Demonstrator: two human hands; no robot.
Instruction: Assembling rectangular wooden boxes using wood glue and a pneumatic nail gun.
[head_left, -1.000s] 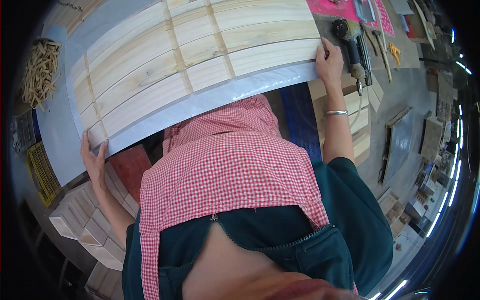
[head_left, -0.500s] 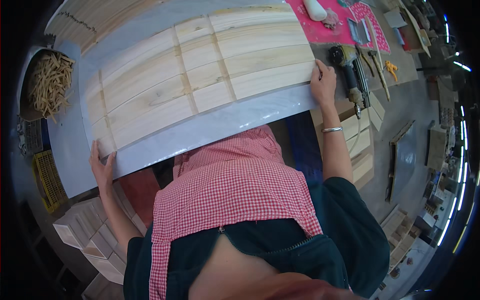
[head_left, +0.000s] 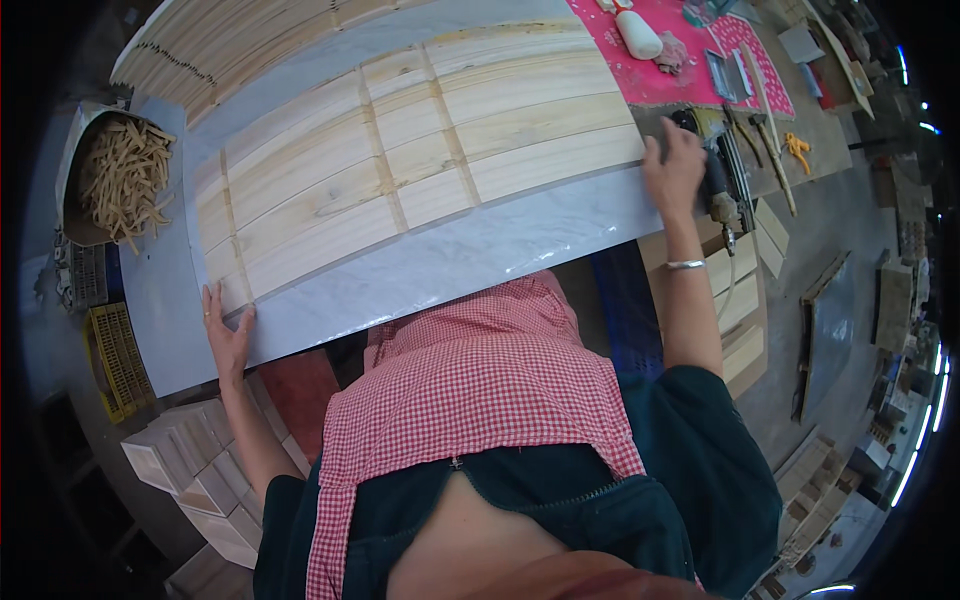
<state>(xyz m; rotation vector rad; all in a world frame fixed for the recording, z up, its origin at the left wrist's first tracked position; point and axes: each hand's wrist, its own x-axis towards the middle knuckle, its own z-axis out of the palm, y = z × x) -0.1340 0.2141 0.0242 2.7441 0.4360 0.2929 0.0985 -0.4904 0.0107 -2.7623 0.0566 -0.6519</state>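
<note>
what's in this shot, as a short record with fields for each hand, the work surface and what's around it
left hand: thumb and fingers spread at the near left corner of the pale rectangular wooden slatted panel
right hand: open by the panel's near right corner, contact unclear
work surface: glossy grey marbled tabletop
left side: heap of narrow pale wood strips
right side: black-and-yellow handheld tool, white plastic bottle on pink cloth

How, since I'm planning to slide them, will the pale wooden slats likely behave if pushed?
The pale wooden slats probably slide readily, as the marble-patterned tabletop looks glossy. They may shift apart, since they look like separate strips with no fasteners showing. They seem unlikely to roll or tip, lying flat.
</note>
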